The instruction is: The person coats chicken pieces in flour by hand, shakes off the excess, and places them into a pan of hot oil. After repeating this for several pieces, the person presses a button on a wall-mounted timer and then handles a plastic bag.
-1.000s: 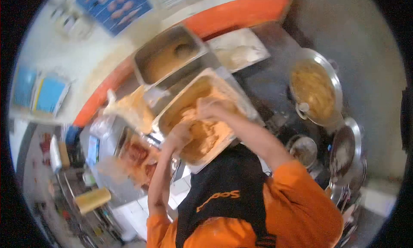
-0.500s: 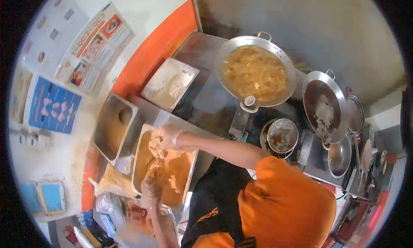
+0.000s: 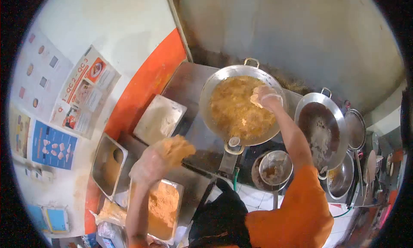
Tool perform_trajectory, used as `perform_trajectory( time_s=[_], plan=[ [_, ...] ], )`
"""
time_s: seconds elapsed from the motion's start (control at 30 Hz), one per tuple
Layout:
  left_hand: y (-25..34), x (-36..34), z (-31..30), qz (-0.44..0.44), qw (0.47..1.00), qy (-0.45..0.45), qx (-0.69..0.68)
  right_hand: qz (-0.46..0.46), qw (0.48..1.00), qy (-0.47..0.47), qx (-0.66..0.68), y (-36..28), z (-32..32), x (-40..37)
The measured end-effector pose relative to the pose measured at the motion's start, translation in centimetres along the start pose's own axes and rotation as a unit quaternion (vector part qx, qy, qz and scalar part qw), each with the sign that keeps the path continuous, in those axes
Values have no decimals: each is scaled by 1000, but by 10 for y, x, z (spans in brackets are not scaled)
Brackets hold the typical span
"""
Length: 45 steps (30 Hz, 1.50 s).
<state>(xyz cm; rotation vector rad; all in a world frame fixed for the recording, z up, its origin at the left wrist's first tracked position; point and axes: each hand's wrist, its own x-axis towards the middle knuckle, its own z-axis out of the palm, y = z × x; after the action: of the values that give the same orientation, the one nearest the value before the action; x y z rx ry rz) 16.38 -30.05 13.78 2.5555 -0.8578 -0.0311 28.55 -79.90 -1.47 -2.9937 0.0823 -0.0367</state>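
My right hand [image 3: 270, 100] is over the wok of bubbling oil [image 3: 206, 114], closed on a breaded chicken piece [image 3: 258, 96] at the oil's right side. Blurred by motion, my left hand [image 3: 148, 164] grips another flour-coated chicken piece [image 3: 180, 150] above the counter, between the wok and the breading tray. Both hands look covered by thin, clear gloves. The metal tray of orange-brown breading [image 3: 165, 205] sits below my left hand, partly hidden by my forearm. Foam and floating bits cover the oil.
A tray of pale flour [image 3: 159, 119] stands beside the wok, and a deep steel pan [image 3: 109, 166] is by the wall. To the right are a second wok with dark oil [image 3: 320, 136], a strainer over a pot [image 3: 275, 167] and a steel bowl [image 3: 340, 179].
Both hands have left the breading tray with coated pieces. My right hand has moved across to the wok; my left has lifted toward it. The view has shifted.
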Motion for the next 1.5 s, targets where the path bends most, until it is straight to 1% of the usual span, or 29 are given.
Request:
perform_trajectory(
  time_s=[0.13,0.2,0.27,0.3,0.33,0.37,0.43,0.53,0.6,0.63,0.67,0.73,0.77,0.83,0.9,0.93,0.97,1.0,1.03,1.07,1.1,1.17,1.2,1.27,1.3,1.33,1.37,1.43,1.5],
  plan=[
    [18,106,49,113,991,-43,59,-41,994,89,-40,58,57,39],
    [-4,150,108,76,991,-97,-56,47,994,-4,-98,41,35,40],
    [-20,193,157,30,974,-144,-172,68,995,57,-49,55,56,60],
    [-10,219,173,139,969,-205,14,64,994,86,-17,48,46,56],
    [5,242,184,235,917,-254,198,56,992,112,15,38,32,50],
    [11,248,188,223,922,-250,192,43,993,108,11,26,15,37],
    [13,243,189,139,961,-179,160,-44,947,317,41,-9,-33,3],
    [5,241,191,36,986,-108,125,2,966,253,57,-68,-130,-37],
    [-15,243,201,42,995,-57,65,-45,943,319,89,-92,-149,-55],
    [-14,236,184,69,993,-58,73,-31,935,298,192,-118,-171,-73],
    [-13,224,160,94,991,-58,81,-51,938,279,200,-138,-177,-84],
    [-24,170,128,145,982,119,23,-125,869,335,343,-185,-175,-106],
    [-33,144,104,108,986,127,29,-151,867,311,358,-213,-172,-115],
    [-47,79,56,-84,989,-16,-124,-155,803,136,559,-281,-159,-144],
    [-49,-15,0,-146,988,4,-58,-291,837,43,461,-345,-127,-163],
    [-48,-64,-21,-168,986,10,12,-422,811,-21,404,-374,-110,-165],
    [-52,-114,-33,-188,982,2,22,-422,826,-172,333,-414,-110,-181],
    [-57,-160,-45,-201,979,-4,34,-456,805,-241,292,-443,-84,-189],
    [-67,-202,-41,-252,966,-31,43,-550,753,-234,274,-466,-32,-188],
    [-85,-246,-20,-299,951,-60,50,-576,746,-263,206,-485,24,-191],
    [-128,-299,33,-324,944,-63,-27,-585,762,-163,225,-496,52,-205],
    [-152,-341,87,-352,929,-53,-106,-555,740,-374,-73,-560,126,-190],
    [-140,-337,100,-409,912,-13,-28,-564,732,-373,-81,-572,141,-196],
    [-141,-358,148,-473,879,31,42,-454,785,-412,81,-590,159,-214],
    [-165,-374,200,-444,885,143,11,-463,780,-416,69,-603,158,-222],
    [-153,-379,197,-408,878,250,-17,-465,781,-417,-24,-616,155,-232],
    [-139,-386,194,-454,874,164,-56,-458,774,-420,-117,-620,154,-246],
    [-65,-381,111,-526,843,-34,-107,-509,778,-360,-81,-607,230,-262],
    [-49,-365,122,-527,834,-89,-135,-529,790,-309,-27,-597,244,-285]
  ],
)
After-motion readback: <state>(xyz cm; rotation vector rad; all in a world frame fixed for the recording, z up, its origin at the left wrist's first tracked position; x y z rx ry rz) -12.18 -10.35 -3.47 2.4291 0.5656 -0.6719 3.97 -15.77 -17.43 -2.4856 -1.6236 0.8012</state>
